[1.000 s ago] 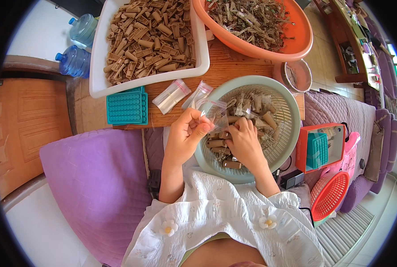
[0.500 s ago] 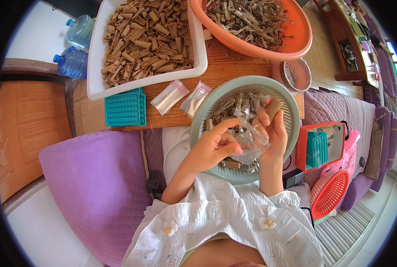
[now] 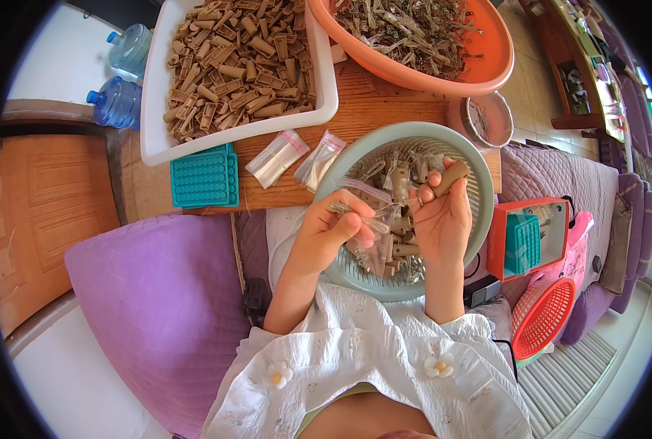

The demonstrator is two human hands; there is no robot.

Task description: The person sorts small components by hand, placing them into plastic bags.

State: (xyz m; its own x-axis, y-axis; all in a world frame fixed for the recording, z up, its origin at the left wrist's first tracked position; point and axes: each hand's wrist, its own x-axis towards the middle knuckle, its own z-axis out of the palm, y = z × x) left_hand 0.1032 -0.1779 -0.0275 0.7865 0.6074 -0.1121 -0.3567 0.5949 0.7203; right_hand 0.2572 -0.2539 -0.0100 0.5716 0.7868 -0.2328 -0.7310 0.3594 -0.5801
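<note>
My left hand (image 3: 329, 233) is closed on a clear plastic bag (image 3: 374, 257) and pinches a slim clear packet (image 3: 373, 224) with its fingertips. Opposite it, my right hand (image 3: 445, 228) is palm up, fingers curled round a brown half-round plastic piece (image 3: 452, 177). Both hands are over a grey-green slotted basket (image 3: 406, 130) resting at my lap. Inside it lie more brown pieces (image 3: 405, 250) and small clear packets, partly hidden by the bag and my hands.
On the wooden table (image 3: 373, 102) ahead stand a white tray (image 3: 245, 133) heaped with brown pieces and an orange basin (image 3: 413, 82) of small packets. Two stacks of clear bags (image 3: 277, 157), teal trays (image 3: 204, 181) and a round container (image 3: 479, 121) are nearby. A red box (image 3: 495, 241) stands right.
My hands have drawn apart, the left moving left with the clear bag. The right still holds the brown piece, and more of the basket's contents shows between them.
</note>
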